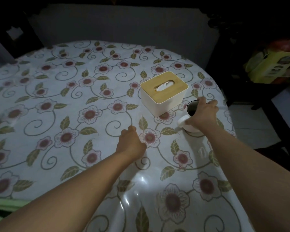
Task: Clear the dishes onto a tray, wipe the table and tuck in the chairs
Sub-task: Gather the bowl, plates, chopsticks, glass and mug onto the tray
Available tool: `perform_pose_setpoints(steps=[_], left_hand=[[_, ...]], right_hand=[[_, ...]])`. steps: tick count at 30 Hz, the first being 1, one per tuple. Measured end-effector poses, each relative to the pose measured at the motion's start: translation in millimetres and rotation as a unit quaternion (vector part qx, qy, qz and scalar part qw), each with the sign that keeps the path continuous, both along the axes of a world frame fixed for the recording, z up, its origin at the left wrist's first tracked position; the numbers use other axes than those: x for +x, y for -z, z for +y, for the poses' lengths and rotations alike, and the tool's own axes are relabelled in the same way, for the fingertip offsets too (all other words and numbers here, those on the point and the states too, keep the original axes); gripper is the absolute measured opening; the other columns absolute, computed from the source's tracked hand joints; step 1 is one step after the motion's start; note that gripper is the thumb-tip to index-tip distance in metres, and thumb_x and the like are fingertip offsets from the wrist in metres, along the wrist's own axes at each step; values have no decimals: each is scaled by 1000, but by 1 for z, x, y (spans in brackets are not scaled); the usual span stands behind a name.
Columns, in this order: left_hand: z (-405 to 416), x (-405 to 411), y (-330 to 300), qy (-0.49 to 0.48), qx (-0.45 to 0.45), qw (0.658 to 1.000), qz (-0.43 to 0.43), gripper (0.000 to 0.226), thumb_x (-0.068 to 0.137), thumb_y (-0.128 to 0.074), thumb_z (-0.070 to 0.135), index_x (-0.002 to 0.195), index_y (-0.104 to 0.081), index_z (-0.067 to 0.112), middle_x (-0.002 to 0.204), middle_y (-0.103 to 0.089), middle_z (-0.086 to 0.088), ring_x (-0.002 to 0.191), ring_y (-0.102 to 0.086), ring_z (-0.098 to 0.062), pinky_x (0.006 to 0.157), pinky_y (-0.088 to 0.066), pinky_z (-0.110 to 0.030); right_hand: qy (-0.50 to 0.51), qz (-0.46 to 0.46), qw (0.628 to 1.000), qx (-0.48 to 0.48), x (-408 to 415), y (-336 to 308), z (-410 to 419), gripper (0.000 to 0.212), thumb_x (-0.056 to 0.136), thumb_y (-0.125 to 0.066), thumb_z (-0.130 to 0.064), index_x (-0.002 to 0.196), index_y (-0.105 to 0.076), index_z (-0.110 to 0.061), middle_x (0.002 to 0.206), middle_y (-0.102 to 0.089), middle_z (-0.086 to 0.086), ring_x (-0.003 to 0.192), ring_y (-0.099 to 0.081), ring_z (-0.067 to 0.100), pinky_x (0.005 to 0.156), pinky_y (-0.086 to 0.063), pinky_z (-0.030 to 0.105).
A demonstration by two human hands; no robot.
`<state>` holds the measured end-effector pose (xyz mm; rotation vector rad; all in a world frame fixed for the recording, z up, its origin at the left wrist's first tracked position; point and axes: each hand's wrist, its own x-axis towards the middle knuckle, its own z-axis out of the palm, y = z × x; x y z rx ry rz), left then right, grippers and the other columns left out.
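Two bare hands reach out over a round surface covered with a glossy cloth printed with pink flowers, green leaves and curling stems. At the right of the frame, the right hand comes down from above onto a white mug that stands near the surface's right edge. Its grip is closed on the mug: fingers curl over the far rim and the thumb presses the near side beside the handle, which points toward the lower left. The mug's inside looks dark; whether it holds any liquid cannot be told.

Just beside the mug, up and to the left, sits a white tissue box with a light wooden lid and a tissue poking out of the slot. The box and the mug stand close together but apart.

Near the centre of the frame the left hand hangs low over the cloth, its fingers loosely curled and holding nothing; whether it touches the cloth cannot be told.

Along the lower left edge a strip of green fabric shows. At the upper right, beyond the surface, a yellow carton stands in the dark. Behind the surface runs a dim grey wall.
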<state>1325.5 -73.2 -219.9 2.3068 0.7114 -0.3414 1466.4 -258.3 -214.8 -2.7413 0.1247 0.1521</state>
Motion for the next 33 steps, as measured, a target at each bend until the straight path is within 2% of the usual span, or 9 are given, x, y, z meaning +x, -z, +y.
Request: perform_pose_setpoints(steps=[5, 8, 14, 17, 19, 22, 25, 27, 33], left_hand=[[9, -16, -8, 4, 24, 1000, 0, 59, 85, -60, 19, 137, -32, 12, 138, -38, -13, 123, -44, -29, 91, -42, -35], [13, -29, -12, -2, 18, 1000, 9, 61, 84, -62, 18, 137, -32, 12, 138, -38, -13, 118, -49, -30, 93, -47, -39], [20, -64, -26, -13, 14, 1000, 4, 63, 84, -62, 17, 138, -30, 13, 138, -38, -13, 122, -46, -29, 90, -41, -34], [27, -88, -37, -14, 16, 1000, -2, 66, 86, -61, 20, 141, -27, 13, 141, -35, -12, 126, -42, -29, 94, -39, -33], [36, -109, -46, -15, 6, 1000, -11, 66, 86, -61, 21, 141, -27, 12, 141, -36, -12, 126, -42, -29, 95, -43, -35], [50, -138, -60, -21, -4, 1000, -20, 64, 84, -64, 16, 138, -30, 10, 140, -39, -12, 125, -43, -28, 94, -43, -33], [71, -175, -71, -14, -3, 1000, -24, 71, 79, -69, 18, 138, -31, 9, 138, -41, -11, 125, -44, -29, 98, -43, -36], [84, -201, -77, -12, 2, 1000, -24, 69, 83, -65, 21, 140, -28, 11, 139, -40, -11, 125, -43, -29, 99, -43, -39], [123, -284, -94, -4, 9, 998, -58, 64, 83, -66, 22, 137, -31, 14, 136, -41, -11, 119, -47, -28, 92, -48, -38]], right_hand=[[-3, -37, 999, -34, -17, -1, 5, 77, 64, -80, -9, 125, -34, -11, 129, -33, 22, 119, -33, 37, 94, -40, 44], [-10, -46, 998, -41, -36, -6, 8, 74, 64, -80, -11, 123, -36, -12, 127, -40, 20, 119, -35, 36, 92, -40, 43], [-48, -37, 997, -56, -94, -20, 25, 89, 59, -84, -18, 130, -31, -15, 126, -41, 19, 117, -36, 35, 91, -41, 41], [-66, -24, 996, -54, -128, -28, 41, 91, 55, -85, -24, 129, -33, -15, 124, -41, 16, 118, -35, 34, 87, -44, 41], [-73, -17, 996, -51, -154, -35, 54, 92, 52, -87, -28, 127, -35, -16, 122, -41, 14, 119, -35, 32, 82, -45, 40], [-88, -4, 995, -56, -188, -45, 75, 99, 50, -88, -33, 130, -32, -17, 121, -41, 13, 120, -35, 31, 84, -46, 42], [-101, -2, 993, -62, -230, -56, 98, 91, 49, -88, -35, 121, -34, -19, 122, -40, 12, 118, -36, 30, 82, -46, 42], [-111, 3, 992, -65, -259, -64, 112, 92, 49, -88, -36, 122, -34, -20, 124, -39, 12, 119, -37, 31, 83, -46, 42], [-120, 9, 991, -59, -349, -90, 150, 93, 51, -88, -38, 124, -33, -21, 127, -37, 11, 121, -35, 30, 83, -46, 40]])
